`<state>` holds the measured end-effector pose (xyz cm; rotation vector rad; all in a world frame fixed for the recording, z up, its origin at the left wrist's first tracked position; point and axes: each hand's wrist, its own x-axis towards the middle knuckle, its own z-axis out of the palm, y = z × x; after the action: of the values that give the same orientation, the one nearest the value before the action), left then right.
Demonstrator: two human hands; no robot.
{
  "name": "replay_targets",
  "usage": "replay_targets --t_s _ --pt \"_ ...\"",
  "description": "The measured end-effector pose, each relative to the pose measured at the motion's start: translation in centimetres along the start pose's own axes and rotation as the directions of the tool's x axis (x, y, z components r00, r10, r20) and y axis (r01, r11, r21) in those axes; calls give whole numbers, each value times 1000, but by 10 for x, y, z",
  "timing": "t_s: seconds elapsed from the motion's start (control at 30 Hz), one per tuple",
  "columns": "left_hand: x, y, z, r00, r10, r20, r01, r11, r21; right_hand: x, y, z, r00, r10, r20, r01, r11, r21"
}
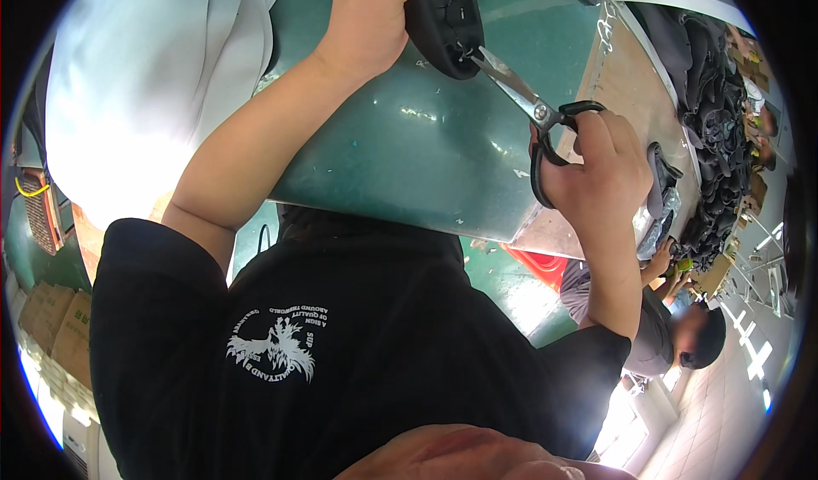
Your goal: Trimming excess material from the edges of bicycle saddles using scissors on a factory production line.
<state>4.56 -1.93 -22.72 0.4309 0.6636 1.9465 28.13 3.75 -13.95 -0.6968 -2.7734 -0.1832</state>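
At the top edge, my left hand (371, 20) grips a black padded piece (447, 28) with a rounded lower end and raised shapes on its surface. Its fingers are partly cut off by the picture's edge, and so is the far end of the piece. My right hand (601, 173) is closed round the black handles of a pair of scissors (540, 112). The metal blades are slightly parted, and their tips point up and left, close to the rounded end of the piece, where small light bits, perhaps thread ends, show.
Under my hands lies a green tabletop (383, 156) with scattered scraps. White sheets (153, 79) hang at the left. Dark pieces (720, 139) are heaped along the right. At the lower right is another person (656, 335), beyond a red container (541, 263). Cardboard boxes (60, 326) stand lower left.
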Motion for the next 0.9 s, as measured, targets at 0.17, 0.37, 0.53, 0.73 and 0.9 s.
replay_targets --t_s 0.17,0.37,0.53,0.73,0.9 --pt "-2 -5 3 1000 -2 -9 2 1000 -8 2 2 6 996 -87 1 86 992 -92" --pt "-2 -7 2 999 4 -41 -2 998 58 6 1 12 987 -137 85 145 985 -90" --pt "-1 -6 -12 998 -61 0 61 993 105 2 5 21 977 -177 115 176 984 18" --pt "2 -5 -1 990 -25 -140 18 998 -53 -1 -5 20 983 64 170 -123 922 368" --pt "6 -11 -21 974 220 -62 -216 974 66 -6 -7 11 906 309 290 -414 787 457"
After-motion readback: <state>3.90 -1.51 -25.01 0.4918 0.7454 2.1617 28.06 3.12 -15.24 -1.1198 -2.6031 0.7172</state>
